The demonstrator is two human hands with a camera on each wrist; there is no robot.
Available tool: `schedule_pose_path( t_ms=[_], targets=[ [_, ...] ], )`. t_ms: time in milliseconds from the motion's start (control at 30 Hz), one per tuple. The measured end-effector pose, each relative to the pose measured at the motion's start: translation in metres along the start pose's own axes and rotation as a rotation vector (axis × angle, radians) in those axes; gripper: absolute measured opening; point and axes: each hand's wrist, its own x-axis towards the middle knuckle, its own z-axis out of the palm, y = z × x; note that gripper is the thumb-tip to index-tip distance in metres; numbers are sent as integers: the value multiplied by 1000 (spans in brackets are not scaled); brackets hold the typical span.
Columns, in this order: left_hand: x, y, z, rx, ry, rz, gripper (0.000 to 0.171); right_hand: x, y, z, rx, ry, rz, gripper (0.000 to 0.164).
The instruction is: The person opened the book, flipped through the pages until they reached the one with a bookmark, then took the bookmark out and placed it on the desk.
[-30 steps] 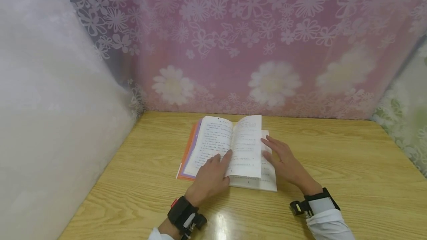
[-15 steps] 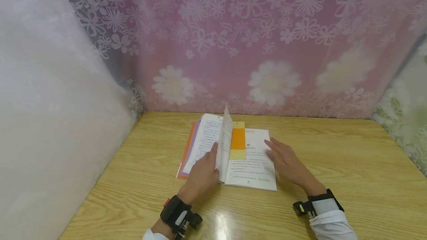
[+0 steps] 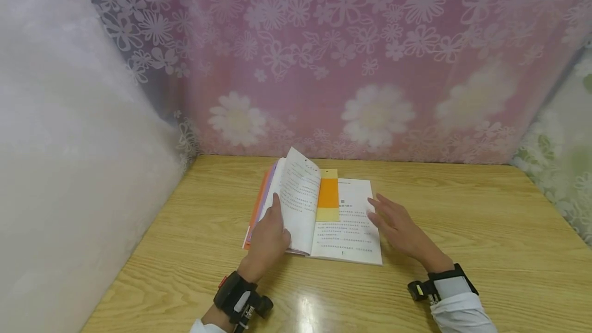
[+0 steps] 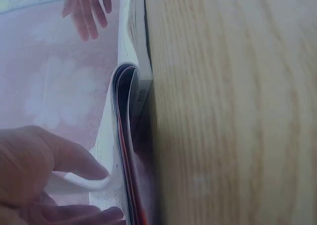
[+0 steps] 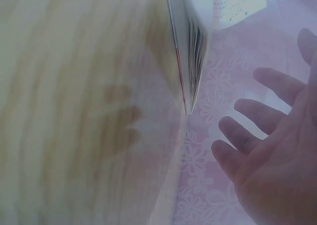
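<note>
An open book (image 3: pixel 349 243) with printed pages lies on the wooden table, its left side lifted in a curve. My left hand (image 3: pixel 267 235) is at the left side, holding a raised page (image 3: pixel 299 209) between thumb and fingers; the left wrist view shows the thumb (image 4: pixel 81 160) on one face of this page and fingers on the other. An orange and yellow bookmark (image 3: pixel 328 195) with a small hole at its top lies on the right-hand page beside the fold. My right hand (image 3: pixel 400 227) hovers at the book's right edge, fingers spread and holding nothing, palm visible in the right wrist view.
Orange and purple cover edges (image 3: pixel 256 204) stick out under the book's left side. Behind the wood-grain table (image 3: pixel 462 220) hangs a pink flowered curtain (image 3: pixel 296 66). A white cloth wall (image 3: pixel 83 158) stands along the left.
My left hand has turned a page from right to left, and this uncovered the bookmark on the right-hand page. My right hand has shifted slightly right, off the page edge.
</note>
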Motion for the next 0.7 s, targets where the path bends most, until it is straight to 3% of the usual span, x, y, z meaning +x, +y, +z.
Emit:
schedule_pose_path(
  t_ms=[100,233,400,700],
  targets=[
    [0,-3,-1,-20,27,-58,82,0,0,0,-8,2,1,58],
    [-1,-7,-2,-8,29,-65,81,0,0,0,-19,-8,13,59],
    [-2,-10,-2,13,25,-30,81,0,1,1,-12,-16,22,59],
    [1,-15,6,166,124,80,72,2,-2,1,-1,-25,16,59]
  ],
)
